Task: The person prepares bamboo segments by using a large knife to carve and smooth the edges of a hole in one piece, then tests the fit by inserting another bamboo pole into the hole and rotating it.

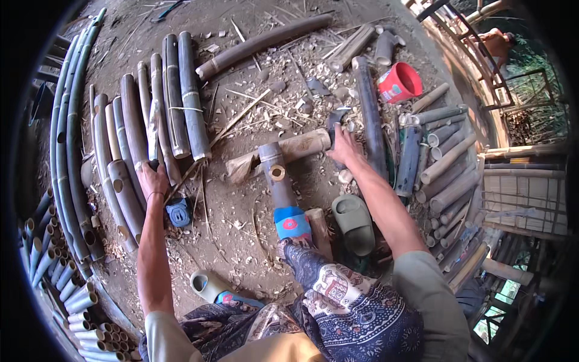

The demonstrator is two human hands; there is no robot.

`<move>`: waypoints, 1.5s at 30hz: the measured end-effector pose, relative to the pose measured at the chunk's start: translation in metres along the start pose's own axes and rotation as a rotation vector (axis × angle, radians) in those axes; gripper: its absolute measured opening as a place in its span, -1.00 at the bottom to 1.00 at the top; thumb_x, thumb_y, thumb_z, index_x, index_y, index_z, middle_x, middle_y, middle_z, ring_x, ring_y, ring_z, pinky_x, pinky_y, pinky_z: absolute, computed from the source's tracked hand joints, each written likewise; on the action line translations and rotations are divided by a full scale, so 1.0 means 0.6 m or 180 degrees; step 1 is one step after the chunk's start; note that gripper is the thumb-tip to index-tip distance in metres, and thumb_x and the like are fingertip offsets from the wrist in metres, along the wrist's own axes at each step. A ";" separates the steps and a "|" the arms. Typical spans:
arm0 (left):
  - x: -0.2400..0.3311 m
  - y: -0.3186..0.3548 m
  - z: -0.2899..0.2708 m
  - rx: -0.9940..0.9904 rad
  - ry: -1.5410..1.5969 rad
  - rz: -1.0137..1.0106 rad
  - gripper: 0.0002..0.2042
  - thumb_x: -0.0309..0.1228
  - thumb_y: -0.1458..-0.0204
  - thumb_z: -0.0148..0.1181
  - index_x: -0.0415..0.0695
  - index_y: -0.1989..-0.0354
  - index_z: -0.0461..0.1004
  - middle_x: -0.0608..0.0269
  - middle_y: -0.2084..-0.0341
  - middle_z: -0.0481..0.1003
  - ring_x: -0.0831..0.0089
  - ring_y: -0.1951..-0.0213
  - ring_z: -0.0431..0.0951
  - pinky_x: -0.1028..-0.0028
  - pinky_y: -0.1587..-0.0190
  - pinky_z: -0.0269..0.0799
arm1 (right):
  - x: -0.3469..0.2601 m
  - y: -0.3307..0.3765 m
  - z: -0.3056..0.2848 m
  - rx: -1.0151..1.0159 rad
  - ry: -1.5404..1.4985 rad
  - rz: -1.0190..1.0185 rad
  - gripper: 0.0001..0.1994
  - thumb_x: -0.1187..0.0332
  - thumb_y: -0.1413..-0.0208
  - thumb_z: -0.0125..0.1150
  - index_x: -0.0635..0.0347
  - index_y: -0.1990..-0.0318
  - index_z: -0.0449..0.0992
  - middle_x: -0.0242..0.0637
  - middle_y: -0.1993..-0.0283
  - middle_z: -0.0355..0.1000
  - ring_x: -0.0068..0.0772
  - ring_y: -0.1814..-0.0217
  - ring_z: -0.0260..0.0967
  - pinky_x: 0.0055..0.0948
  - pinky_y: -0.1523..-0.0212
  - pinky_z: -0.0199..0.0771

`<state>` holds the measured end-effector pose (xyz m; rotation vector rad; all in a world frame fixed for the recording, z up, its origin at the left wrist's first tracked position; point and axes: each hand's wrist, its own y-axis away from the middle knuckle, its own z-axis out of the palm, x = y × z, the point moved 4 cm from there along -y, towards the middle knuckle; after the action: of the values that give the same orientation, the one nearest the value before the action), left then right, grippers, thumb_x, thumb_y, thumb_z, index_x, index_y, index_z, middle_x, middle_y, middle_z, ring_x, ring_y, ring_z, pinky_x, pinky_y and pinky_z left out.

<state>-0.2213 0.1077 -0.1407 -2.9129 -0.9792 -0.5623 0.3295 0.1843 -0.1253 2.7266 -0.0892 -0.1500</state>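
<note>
My left hand [153,182] is closed around the dark handle of a narrow tool, whose pale blade-like part [154,133] lies along the bamboo poles at left. At right, my right hand [344,146] grips a dark tool [335,122] with a curved head, by the end of a short log [304,145]. Its exact kind is unclear. Across that log rests a bamboo piece [281,188] with a hole cut in its side. My foot in a blue and red sock [292,224] is over its near end. A blue tape measure [178,213] lies near my left hand.
Bamboo poles [192,90] lie at left, with more cut lengths [449,163] stacked at right. A red bucket [400,82] stands at the far right. One green sandal [354,224] sits beside my foot. Wood chips litter the dirt floor [241,199].
</note>
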 end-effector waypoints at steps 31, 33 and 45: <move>0.398 0.465 0.075 -0.4691 0.3263 0.0180 -0.44 -0.11 -0.08 0.28 -0.22 -0.14 0.33 0.19 0.17 0.46 0.42 0.12 0.48 0.39 0.04 0.42 | 0.170 0.013 -0.336 0.0395 -0.3378 -0.0442 -0.55 0.42 -0.10 0.14 0.30 -0.16 0.30 -0.32 0.25 0.43 -0.57 0.36 0.35 -0.54 0.31 0.39; 0.424 0.485 0.092 -0.5082 0.3992 -0.0335 -0.26 0.03 -0.06 0.24 -0.18 -0.29 0.18 0.23 0.12 0.38 0.44 0.00 0.37 0.39 -0.14 0.28 | 0.094 0.058 -0.266 -0.0355 -0.2749 -0.0752 -0.44 0.43 -0.05 0.14 0.25 -0.26 0.22 -0.24 0.17 0.47 -0.50 0.35 0.41 -0.51 0.28 0.43; 0.468 0.514 0.190 -0.3992 0.6506 -0.3963 -0.31 0.30 -0.15 -0.26 0.00 -0.22 0.24 0.25 -0.06 0.39 0.34 -0.02 0.41 0.21 -0.13 0.29 | -0.141 0.084 -0.097 -0.1159 0.1090 -0.3584 -0.56 0.16 0.20 0.32 0.24 0.19 0.42 -0.32 0.46 0.46 -0.37 0.38 0.50 -0.43 0.38 0.39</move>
<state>0.2049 0.0381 -0.1218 0.2553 -1.5307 -3.3461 0.2503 0.1681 -0.0443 2.0827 1.4048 0.0006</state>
